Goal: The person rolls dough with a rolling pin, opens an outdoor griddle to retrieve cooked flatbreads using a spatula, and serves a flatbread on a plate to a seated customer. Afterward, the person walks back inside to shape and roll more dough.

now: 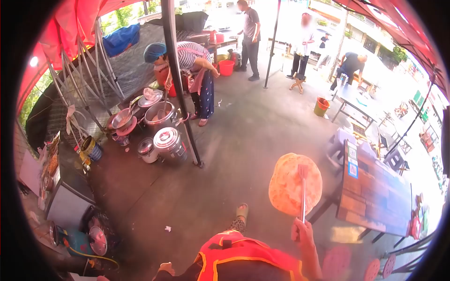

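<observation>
My right hand [303, 232] is closed round the handle of long metal tongs [303, 201]. Their reddish, fork-like end lies over the middle of a big round flatbread [283, 185], golden with browned patches. The bread hangs upright in front of me, above the floor. Low at the lower left, beside my red apron [234, 253], my left hand [166, 268] shows only in part, and its fingers are too unclear to read.
Lidded steel pots [169, 143] and a tent pole [180, 84] stand ahead left; a person in a blue cap [194, 61] bends over an open pot [160, 114]. A wooden table [375, 192] is at right, a burner [98, 239] lower left. Other people stand farther back.
</observation>
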Motion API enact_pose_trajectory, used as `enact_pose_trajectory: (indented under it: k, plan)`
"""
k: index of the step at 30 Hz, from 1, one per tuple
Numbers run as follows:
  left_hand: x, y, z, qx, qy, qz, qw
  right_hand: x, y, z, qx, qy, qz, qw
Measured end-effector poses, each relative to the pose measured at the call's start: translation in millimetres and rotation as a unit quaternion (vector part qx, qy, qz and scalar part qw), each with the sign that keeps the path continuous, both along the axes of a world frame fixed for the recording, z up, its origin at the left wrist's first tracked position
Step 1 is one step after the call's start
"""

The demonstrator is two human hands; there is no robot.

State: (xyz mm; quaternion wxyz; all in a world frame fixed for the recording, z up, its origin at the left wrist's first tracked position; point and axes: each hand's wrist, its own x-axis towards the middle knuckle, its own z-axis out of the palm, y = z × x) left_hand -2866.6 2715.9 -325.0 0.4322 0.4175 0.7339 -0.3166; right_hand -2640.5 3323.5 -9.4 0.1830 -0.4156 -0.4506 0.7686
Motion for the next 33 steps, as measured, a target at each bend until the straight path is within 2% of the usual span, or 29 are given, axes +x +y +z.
enact_pose_trajectory:
  k: [1,2,3,4,5,6,7,8,9,10,11,12,13,15,18,20,21,22,23,24,25,26,27,29,30,31,33]
  plan:
    - [-21.4,35.4,-8.7,0.002,-0.01,0.103,0.995,-25.5,27.7,-4.0,-0.01,0.008,-0.011,1.0]
    - [-50.1,77.0,-17.1,0.006,-0.011,0.258,0.966,-47.3,52.3,-3.8,-0.019,0.008,-0.011,1.0]
    - [-84.1,124.6,-22.9,0.015,-0.001,0.436,0.9,-72.4,81.7,1.4,-0.021,0.013,-0.01,1.0]
    - [-120.4,185.8,-10.0,0.035,0.022,0.589,0.807,-92.1,111.3,8.4,-0.025,0.01,-0.008,1.0]
    - [-157.7,257.8,8.2,0.077,0.04,0.659,0.747,-107.6,140.9,12.0,-0.032,0.004,-0.014,0.999]
    - [-192.3,337.4,37.4,0.13,0.063,0.674,0.725,-125.7,170.9,10.4,-0.04,0.003,-0.019,0.999]
    - [-251.3,394.0,5.1,0.166,0.049,0.262,0.949,-144.1,200.4,10.9,-0.049,0.005,-0.024,0.999]
    - [-289.4,472.4,17.1,0.379,0.086,0.379,0.84,-160.5,226.9,13.6,-0.056,0.004,-0.03,0.998]
    - [-336.1,556.2,21.3,0.439,0.054,0.342,0.829,-178.0,256.0,12.0,-0.051,0.01,-0.031,0.998]
    - [-365.8,641.0,86.9,0.459,0.051,0.191,0.866,-192.0,284.6,7.6,-0.049,0.016,-0.034,0.998]
    - [-369.2,716.4,164.1,0.519,-0.045,0.459,0.72,-206.6,310.5,3.6,-0.047,0.02,-0.038,0.998]
    - [-389.9,777.3,188.0,0.543,-0.089,0.446,0.706,-226.5,336.4,6.6,-0.026,0.01,-0.049,0.998]
    - [-411.8,831.4,199.0,0.596,-0.096,0.379,0.701,-242.9,364.7,1.0,-0.03,-0.005,-0.052,0.998]
    - [-440.4,917.2,233.8,0.627,-0.117,0.319,0.701,-280.3,435.7,-11.1,-0.029,-0.024,-0.06,0.998]
    - [-478.8,996.1,221.1,0.626,-0.152,0.297,0.705,-332.9,541.9,-20.1,-0.011,-0.039,-0.033,0.999]
    - [-496.3,1010.3,167.8,0.612,-0.087,0.353,0.702,-382.1,607.8,-21.3,-0.015,-0.024,-0.02,0.999]
    - [-508.7,1002.3,113.3,0.568,-0.058,0.346,0.744,-400.5,638.7,-18.8,-0.029,-0.019,-0.017,0.999]
    - [-531.6,973.4,-0.6,0.499,-0.059,0.286,0.816,-418.7,668.1,-14.3,-0.04,-0.019,-0.012,0.999]
    - [-533.5,951.0,-6.0,0.341,-0.069,0.17,0.922,-437.9,694.3,-9.4,-0.044,-0.021,-0.009,0.999]
    - [-532.9,920.6,-74.0,0.217,-0.038,0.328,0.919,-458.9,721.8,-5.2,-0.046,-0.022,-0.007,0.999]
    - [-526.4,892.7,-54.1,0.133,-0.02,0.417,0.899,-482.2,752.3,-2.4,-0.046,-0.021,-0.004,0.999]
    - [-525.2,876.2,-36.0,0.097,-0.012,0.531,0.842,-504.7,783.6,-2.4,-0.048,-0.021,0.0,0.999]
    - [-528.3,869.6,-24.7,0.099,-0.012,0.587,0.803,-522.4,807.5,-5.5,-0.054,-0.022,0.0,0.998]
    - [-551.9,878.2,-11.0,0.105,-0.022,0.611,0.785,-560.3,855.4,-13.2,-0.065,-0.015,-0.011,0.998]
    - [-568.9,892.6,-9.1,0.114,-0.032,0.593,0.797,-580.6,881.5,-13.7,-0.064,-0.007,-0.019,0.998]
    - [-593.7,914.7,-7.9,0.141,-0.051,0.535,0.832,-597.8,909.4,-16.9,-0.06,0.002,-0.032,0.998]
    - [-643.9,970.5,-20.7,0.251,-0.09,0.293,0.918,-622.2,957.5,-30.5,-0.084,0.023,-0.057,0.995]
